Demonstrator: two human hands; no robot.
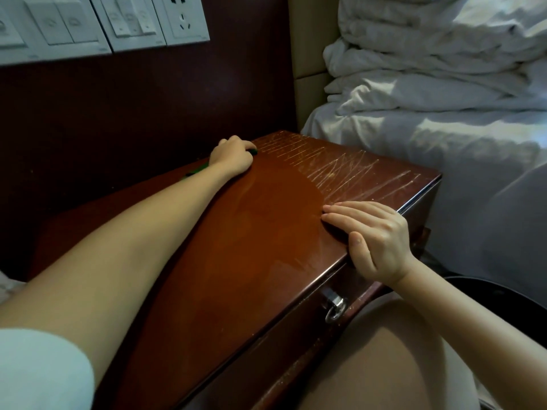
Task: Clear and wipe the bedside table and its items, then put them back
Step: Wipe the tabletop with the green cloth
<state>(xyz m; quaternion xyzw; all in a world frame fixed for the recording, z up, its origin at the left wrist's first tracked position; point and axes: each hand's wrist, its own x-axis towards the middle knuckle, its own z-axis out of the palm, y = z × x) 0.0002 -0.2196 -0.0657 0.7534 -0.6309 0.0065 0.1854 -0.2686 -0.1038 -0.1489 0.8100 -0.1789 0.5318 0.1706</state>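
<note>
**Step in hand:** wiping the table top. The left hand (232, 155) lies at the far rear of the reddish-brown lacquered wooden bedside table (251, 232). Its fingers are curled down over a dark green cloth (195, 172), gripping it and pressing it to the wood. A strip of the cloth shows beside the wrist, on the wall side. The right hand (373, 238) holds nothing. Its fingers lie straight and flat on the top, well to the near right of the grip, with the thumb over the front edge. This is judged to be a steadying hold.

**Next move, as judged:** draw the cloth from the rear toward the near edge in overlapping passes, under even pressure. The right hand would have to lift clear for its patch to be covered. The items to be put back are not in view, so that step is judged some way off.

**Surface:** just right of the grip a field of pale scratches (340, 170) begins and runs to the right-hand edge. Nearer than the grip the lacquer shows a faint smeared sheen, possibly damp. Below the right hand, the drawer front carries a metal ring pull (336, 309).

**Room:** beyond and above the grip stands a dark maroon wall panel (118, 99) with white switch plates and a socket (88, 22). Far to the right of the grip is a bed with rumpled white bedding (444, 69).
</note>
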